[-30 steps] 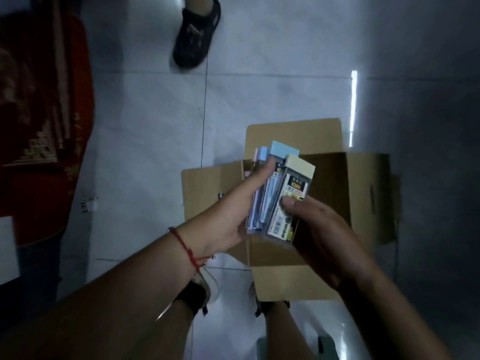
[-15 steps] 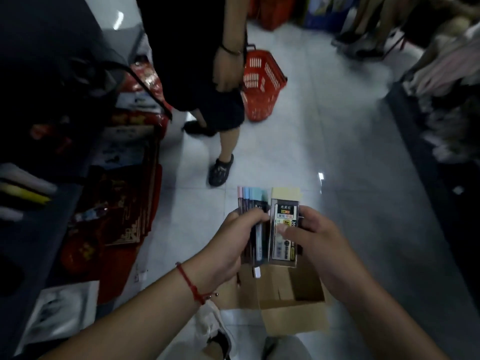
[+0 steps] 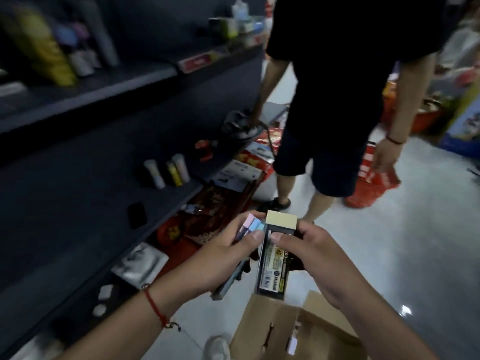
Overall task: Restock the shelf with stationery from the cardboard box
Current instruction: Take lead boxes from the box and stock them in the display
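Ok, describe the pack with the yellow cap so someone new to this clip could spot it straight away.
Find the open brown cardboard box at the bottom of the view; two hands meet just above it. The right hand pinches a tall dark rectangular pack with a printed label. Its pale yellow cap sets it apart from the slimmer pink- and blue-capped packs gripped by the left hand.

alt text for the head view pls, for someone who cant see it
Two hands hold stationery packs above an open cardboard box: left hand grips pastel packs, right hand a yellow-topped pack. Dark shelves stand left; another person stands ahead.
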Demonstrator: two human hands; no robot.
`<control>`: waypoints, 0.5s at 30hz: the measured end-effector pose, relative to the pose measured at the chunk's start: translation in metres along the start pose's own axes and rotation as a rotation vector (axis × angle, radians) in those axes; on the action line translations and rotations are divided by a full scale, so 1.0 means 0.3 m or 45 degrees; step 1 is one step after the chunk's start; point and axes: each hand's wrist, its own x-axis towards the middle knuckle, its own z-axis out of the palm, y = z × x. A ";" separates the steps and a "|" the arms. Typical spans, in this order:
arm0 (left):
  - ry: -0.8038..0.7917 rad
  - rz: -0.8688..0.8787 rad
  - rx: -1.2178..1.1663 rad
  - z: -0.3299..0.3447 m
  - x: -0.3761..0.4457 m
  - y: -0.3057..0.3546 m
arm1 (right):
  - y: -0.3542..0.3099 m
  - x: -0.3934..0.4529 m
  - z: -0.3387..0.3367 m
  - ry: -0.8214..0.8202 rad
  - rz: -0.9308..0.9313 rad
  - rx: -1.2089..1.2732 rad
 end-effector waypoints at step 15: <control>0.798 -0.286 1.008 -0.568 -0.866 -0.120 | -0.159 0.001 0.877 -0.708 -0.579 -0.616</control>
